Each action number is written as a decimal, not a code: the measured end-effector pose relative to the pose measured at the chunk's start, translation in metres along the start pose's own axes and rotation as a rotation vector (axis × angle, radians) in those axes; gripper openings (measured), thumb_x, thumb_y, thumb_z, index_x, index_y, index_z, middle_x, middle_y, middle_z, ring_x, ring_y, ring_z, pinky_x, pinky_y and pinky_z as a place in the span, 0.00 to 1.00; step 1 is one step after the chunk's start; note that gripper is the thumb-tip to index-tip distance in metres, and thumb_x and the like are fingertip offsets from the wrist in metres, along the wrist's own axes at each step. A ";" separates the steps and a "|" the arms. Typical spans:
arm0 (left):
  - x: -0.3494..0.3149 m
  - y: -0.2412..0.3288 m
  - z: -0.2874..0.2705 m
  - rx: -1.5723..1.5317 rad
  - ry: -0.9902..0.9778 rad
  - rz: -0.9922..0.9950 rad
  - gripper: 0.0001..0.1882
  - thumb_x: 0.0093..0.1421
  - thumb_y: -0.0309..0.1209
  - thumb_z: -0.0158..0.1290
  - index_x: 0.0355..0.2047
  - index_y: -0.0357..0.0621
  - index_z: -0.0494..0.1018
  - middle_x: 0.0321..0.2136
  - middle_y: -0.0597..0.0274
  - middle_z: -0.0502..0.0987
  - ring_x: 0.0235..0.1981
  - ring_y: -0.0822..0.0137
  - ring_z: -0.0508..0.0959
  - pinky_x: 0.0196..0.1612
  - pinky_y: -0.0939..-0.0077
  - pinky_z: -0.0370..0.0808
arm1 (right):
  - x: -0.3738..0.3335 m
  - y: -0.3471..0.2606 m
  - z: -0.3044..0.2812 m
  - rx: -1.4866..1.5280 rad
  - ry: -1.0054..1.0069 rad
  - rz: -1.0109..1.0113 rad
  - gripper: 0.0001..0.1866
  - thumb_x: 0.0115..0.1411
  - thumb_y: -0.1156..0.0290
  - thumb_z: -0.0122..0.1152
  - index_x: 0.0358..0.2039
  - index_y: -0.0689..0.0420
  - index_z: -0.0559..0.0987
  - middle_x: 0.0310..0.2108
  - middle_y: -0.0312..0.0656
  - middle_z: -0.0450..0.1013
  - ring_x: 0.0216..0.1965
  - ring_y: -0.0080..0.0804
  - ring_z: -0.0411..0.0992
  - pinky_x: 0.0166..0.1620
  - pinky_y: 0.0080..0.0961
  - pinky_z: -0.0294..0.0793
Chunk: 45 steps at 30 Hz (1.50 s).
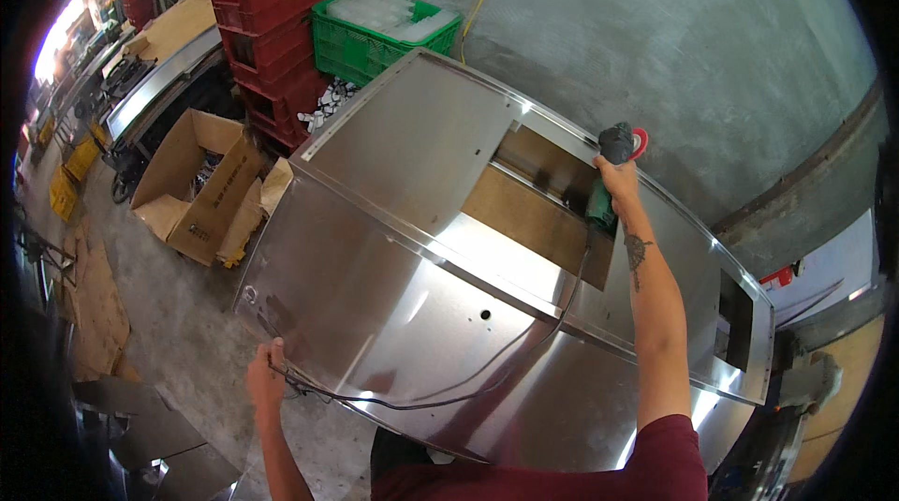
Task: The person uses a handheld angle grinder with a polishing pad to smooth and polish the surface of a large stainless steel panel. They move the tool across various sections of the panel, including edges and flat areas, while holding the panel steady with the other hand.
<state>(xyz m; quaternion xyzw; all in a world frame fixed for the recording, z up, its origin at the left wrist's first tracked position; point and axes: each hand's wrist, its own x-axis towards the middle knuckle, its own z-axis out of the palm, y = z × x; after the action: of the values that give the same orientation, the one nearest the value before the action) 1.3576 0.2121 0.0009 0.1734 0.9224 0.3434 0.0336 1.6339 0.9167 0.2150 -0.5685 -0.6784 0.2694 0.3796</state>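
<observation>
My right hand (pixel 618 181) is wrapped around an angle grinder (pixel 601 205) with a green body, a dark head and a red-rimmed disc. It holds the tool over the far side of a large stainless steel cabinet (pixel 393 140), beside a rectangular opening (pixel 524 211) in its top. From the grinder a black power cord (pixel 440 402) runs down over the cabinet's near panel to my left hand (pixel 268 372). The fingers of that hand are closed on the cord, just off the cabinet's near left edge. A small round hole (pixel 485 315) shows in the near panel.
Behind the cabinet rises a grey wall (pixel 674 33). Red crates (pixel 267 5) stand stacked at the far left beside a green crate (pixel 351 44) of pale pieces. An open cardboard box (pixel 211 215) sits on the floor to the left, with dark metal sheets (pixel 159 431) at the lower left.
</observation>
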 end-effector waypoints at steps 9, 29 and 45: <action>0.016 0.011 -0.002 -0.144 -0.180 -0.151 0.30 0.67 0.50 0.68 0.25 0.39 0.67 0.19 0.57 0.68 0.23 0.64 0.66 0.30 0.62 0.69 | -0.003 -0.124 0.137 0.022 -0.136 -0.041 0.50 0.52 0.50 0.80 0.59 0.78 0.68 0.52 0.64 0.77 0.51 0.50 0.81 0.51 0.40 0.82; 0.005 0.015 0.007 -0.236 -0.151 -0.171 0.29 0.64 0.45 0.72 0.25 0.39 0.66 0.17 0.52 0.70 0.21 0.63 0.66 0.28 0.63 0.70 | -0.011 -0.212 0.268 0.083 -0.287 -0.080 0.46 0.52 0.54 0.79 0.59 0.77 0.71 0.51 0.65 0.80 0.52 0.52 0.82 0.55 0.40 0.80; -0.004 0.014 0.009 -0.402 -0.173 -0.181 0.26 0.67 0.43 0.69 0.27 0.42 0.65 0.20 0.62 0.66 0.25 0.68 0.65 0.29 0.67 0.68 | -0.040 -0.188 0.254 0.074 -0.168 -0.204 0.31 0.53 0.61 0.80 0.49 0.72 0.79 0.37 0.53 0.81 0.36 0.41 0.82 0.39 0.39 0.82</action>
<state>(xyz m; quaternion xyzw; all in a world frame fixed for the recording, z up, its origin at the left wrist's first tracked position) 1.3674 0.2263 0.0032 0.1085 0.8411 0.4995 0.1772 1.3219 0.8554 0.2126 -0.4578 -0.7516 0.3008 0.3675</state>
